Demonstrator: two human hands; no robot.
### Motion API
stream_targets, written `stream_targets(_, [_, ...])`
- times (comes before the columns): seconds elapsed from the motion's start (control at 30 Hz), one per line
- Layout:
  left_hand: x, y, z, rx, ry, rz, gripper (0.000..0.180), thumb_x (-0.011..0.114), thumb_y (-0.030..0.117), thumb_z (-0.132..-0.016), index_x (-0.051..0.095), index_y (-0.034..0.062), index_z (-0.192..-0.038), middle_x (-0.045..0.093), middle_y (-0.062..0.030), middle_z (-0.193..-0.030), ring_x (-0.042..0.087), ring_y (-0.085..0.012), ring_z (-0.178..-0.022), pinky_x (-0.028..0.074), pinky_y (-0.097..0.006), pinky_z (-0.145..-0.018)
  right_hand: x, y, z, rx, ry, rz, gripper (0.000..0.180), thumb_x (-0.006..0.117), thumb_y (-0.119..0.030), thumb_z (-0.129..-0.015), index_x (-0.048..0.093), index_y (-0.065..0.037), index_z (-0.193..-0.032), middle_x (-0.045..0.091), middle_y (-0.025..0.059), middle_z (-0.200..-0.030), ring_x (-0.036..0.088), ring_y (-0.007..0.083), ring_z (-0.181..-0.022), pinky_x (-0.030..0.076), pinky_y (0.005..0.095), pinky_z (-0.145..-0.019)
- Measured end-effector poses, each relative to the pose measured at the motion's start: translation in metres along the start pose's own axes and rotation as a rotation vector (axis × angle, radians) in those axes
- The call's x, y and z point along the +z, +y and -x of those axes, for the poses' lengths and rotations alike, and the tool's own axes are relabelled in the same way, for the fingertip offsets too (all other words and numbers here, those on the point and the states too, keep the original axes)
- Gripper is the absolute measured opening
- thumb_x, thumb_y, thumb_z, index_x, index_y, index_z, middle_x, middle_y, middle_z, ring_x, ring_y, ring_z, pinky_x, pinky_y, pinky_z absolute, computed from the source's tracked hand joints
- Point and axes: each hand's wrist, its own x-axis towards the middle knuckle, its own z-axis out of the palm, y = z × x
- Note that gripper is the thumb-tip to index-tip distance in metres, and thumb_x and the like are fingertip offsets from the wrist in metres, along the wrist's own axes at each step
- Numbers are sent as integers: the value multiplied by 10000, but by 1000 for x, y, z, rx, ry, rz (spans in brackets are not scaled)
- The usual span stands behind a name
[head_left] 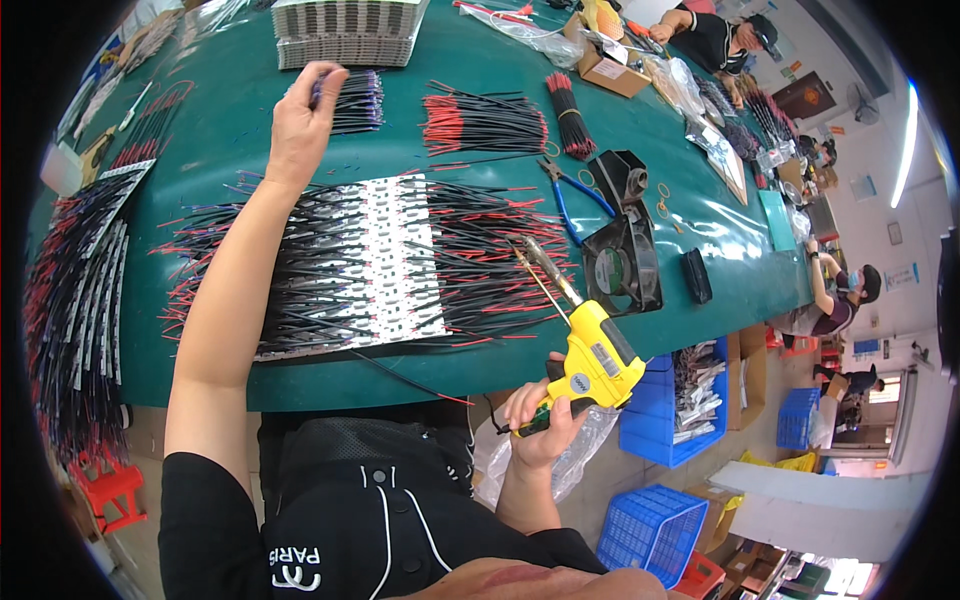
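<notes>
Wires [350,100], a small bundle with purple-looking ends, lay under the left hand [300,115], whose fingers were curled down on them, pinching at the near ends; whether any wire was already lifted could not be told. The right hand [540,415] was wrapped tight round the grip of a yellow soldering gun [595,360], held off the near edge of the green table [230,130] with its tip pointing up toward the boards [395,255]. Taking one wire cleanly looked best done by pinching a single end and drawing it straight back toward the boards, while the gun stayed clear of the leads already fixed. The bundle sat beyond the boards, on their far left side, well apart from the gun. A second bundle [480,122] of red and black wires lay beyond the boards to the right; blue pliers [570,190] and a black fan [620,265] rested just right of them.
</notes>
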Motion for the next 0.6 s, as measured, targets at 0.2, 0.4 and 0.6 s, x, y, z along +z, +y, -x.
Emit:
stream_targets(0.2, [0, 48, 25, 349, -245, -233, 171, 611, 163, -842, 479, 60, -874, 570, -142, -708, 566, -339, -624, 434, -379, -532, -2, -2, 0, 11, -30, 3, 495, 447, -276, -902, 333, 94, -1212, 413, 54, -504, 401, 136, -358, 385, 262, -380])
stream_targets(0.4, [17, 5, 59, 349, -515, -476, 210, 597, 204, -828, 451, 56, -800, 582, -117, -702, 587, -307, -658, 440, -411, -554, 7, -5, 2, 45, -56, -130, 481, 477, -176, -882, 313, 109, -1234, 435, 66, -539, 427, 139, -413, 403, 267, -418])
stream_targets(0.6, [17, 5, 52, 281, -411, -439, 214, 605, 161, -828, 431, 58, -898, 585, -127, -748, 583, -332, -688, 444, -404, -576, 5, -5, 6, 32, -49, -144, 471, 470, -169, -884, 318, 109, -1232, 442, 66, -547, 426, 137, -413, 405, 264, -423])
